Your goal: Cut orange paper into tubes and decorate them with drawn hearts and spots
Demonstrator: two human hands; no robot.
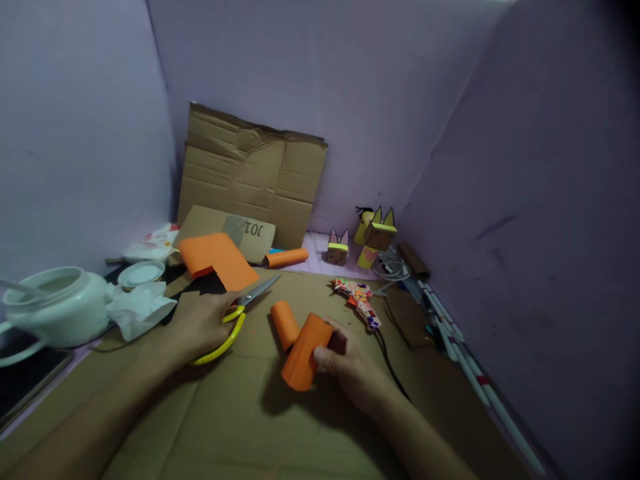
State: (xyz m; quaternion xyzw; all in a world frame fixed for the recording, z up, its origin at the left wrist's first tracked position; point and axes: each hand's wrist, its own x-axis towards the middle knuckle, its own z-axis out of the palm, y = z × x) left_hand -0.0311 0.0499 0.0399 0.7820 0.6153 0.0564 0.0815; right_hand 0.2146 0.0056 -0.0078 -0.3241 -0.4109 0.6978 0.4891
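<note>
An orange paper tube (306,353) is gripped in my right hand (345,363), tilted above the cardboard work surface (225,413). Just behind it lies a second orange tube (285,325). My left hand (210,323) is at the yellow-handled scissors (240,320), its fingers against the handles and the blades pointing to the back right. Its fingertips are partly hidden, and the scissors rest at or near the surface. Beyond that hand is a folded orange paper sheet (220,257), and a thin orange roll (287,258) lies farther back.
A patterned glue gun (357,300) with a black cord lies right of centre. Small cardboard animal figures (338,248) stand behind. On the left are a white pot (60,307) and crumpled tissue (140,310). Cardboard (255,173) leans on the wall; long rods (480,380) lie right.
</note>
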